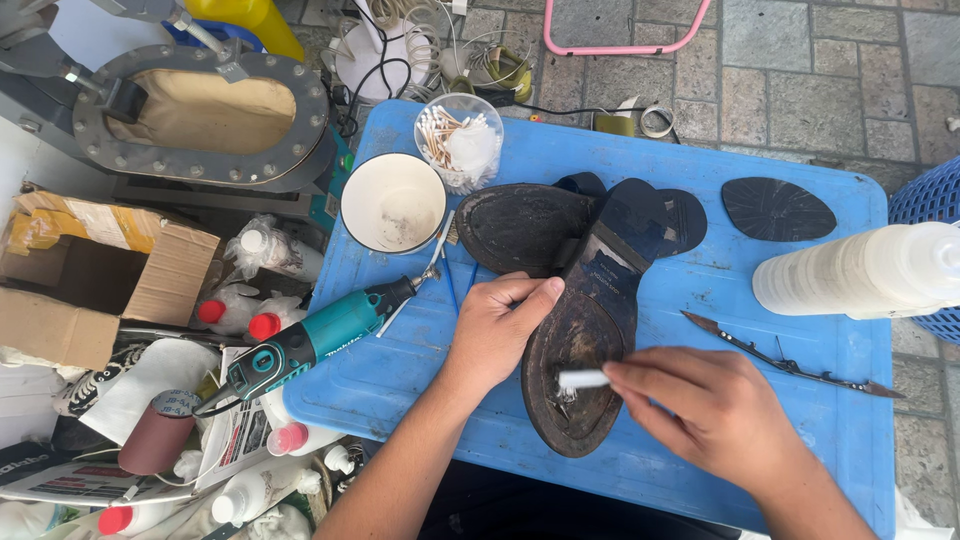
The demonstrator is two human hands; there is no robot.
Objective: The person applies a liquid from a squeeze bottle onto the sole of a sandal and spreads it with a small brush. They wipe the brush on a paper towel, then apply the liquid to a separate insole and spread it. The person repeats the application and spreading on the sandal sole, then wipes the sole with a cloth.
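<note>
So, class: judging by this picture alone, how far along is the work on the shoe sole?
Looks done: the forepart of the shoe is worn bare and rough, and the rotary tool lies aside. In hand: the left hand steadies the shoe while the right hand wipes a white swab over that forepart. Left: the cut sole piece lies unattached on the table, and the second shoe lies untouched.

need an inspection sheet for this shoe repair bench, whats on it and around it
surface: blue plastic table, scuffed.
job's things: upturned shoe, worn sole up; second shoe behind it; white swab on the sole.
clutter: white bowl, cup of cotton swabs, teal rotary tool, loose rubber sole piece, thin blade tool, white bottle.
grippers: left hand steadies the shoe; right hand pinches the swab.
cables: black cords behind the table.
surroundings: stone paving, cardboard box, small bottles.
</note>
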